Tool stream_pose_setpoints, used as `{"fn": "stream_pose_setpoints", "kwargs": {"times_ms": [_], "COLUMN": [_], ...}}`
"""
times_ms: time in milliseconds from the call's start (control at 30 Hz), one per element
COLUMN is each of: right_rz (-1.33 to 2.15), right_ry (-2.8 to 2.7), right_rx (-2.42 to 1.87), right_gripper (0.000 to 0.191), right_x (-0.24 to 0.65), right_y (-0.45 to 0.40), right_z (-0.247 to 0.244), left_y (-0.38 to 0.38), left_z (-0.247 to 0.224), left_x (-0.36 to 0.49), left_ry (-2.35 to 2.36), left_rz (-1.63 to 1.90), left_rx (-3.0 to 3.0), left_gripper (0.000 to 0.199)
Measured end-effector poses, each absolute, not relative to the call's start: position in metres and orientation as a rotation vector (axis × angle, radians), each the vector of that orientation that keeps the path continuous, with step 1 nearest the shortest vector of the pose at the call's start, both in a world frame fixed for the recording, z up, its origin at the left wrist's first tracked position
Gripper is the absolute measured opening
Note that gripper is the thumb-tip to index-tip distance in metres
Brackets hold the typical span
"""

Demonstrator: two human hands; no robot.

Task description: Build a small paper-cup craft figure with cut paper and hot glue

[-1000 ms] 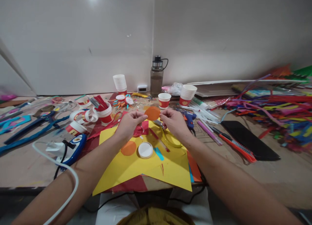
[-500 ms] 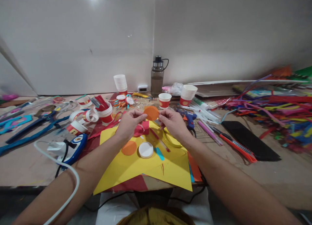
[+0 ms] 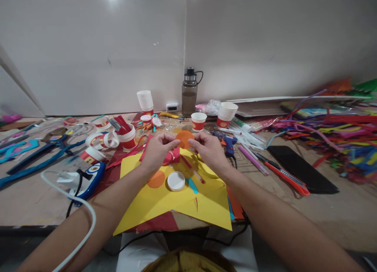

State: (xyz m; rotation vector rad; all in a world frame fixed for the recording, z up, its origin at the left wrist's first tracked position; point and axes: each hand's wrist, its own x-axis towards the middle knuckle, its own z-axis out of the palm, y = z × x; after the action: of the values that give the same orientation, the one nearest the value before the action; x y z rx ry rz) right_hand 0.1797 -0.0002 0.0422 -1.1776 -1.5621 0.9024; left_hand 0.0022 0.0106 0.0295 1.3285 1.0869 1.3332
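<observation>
An orange paper disc (image 3: 185, 140) is held up between my two hands, above yellow paper (image 3: 138, 205). My left hand (image 3: 160, 148) pinches its left edge, and my right hand (image 3: 206, 146) pinches the right edge. On the yellow paper lie a second orange disc (image 3: 156, 179) and, beside it, a white round lid-like piece (image 3: 176, 181). A red paper piece (image 3: 175, 155) sits partly behind my left hand. Near it are a red-tipped stick (image 3: 193, 170) and a small blue scrap (image 3: 193, 186).
Paper cups (image 3: 198, 122) and a bottle (image 3: 189, 95) stand at the back. Left are a cup of red strips (image 3: 126, 137), scissors (image 3: 38, 156) and a blue power strip (image 3: 92, 181). Right are a glue gun (image 3: 230, 144), a cutter (image 3: 290, 178), a phone (image 3: 302, 168) and pipe cleaners (image 3: 347, 146).
The held orange disc has turned to face me more fully and sits slightly lower. Both hands have shifted a little with it, still holding its edges.
</observation>
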Motion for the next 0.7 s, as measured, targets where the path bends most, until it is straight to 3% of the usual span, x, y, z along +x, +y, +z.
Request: {"fn": "stream_pose_setpoints", "kwargs": {"times_ms": [300, 700], "right_rz": [0.895, 0.954], "right_ry": [-1.534, -1.500], "right_rx": [-1.196, -1.173], "right_gripper": [0.019, 0.019], "right_x": [0.1783, 0.1765], "right_y": [-0.0018, -0.0049], "right_z": [0.0448, 0.0458], "left_y": [0.0086, 0.0114], "left_z": [0.0351, 0.0270], "left_x": [0.0050, 0.0039], "left_ry": [0.999, 0.901], "left_rz": [1.302, 1.304], "left_rx": [1.249, 1.229], "left_gripper": [0.038, 0.026]}}
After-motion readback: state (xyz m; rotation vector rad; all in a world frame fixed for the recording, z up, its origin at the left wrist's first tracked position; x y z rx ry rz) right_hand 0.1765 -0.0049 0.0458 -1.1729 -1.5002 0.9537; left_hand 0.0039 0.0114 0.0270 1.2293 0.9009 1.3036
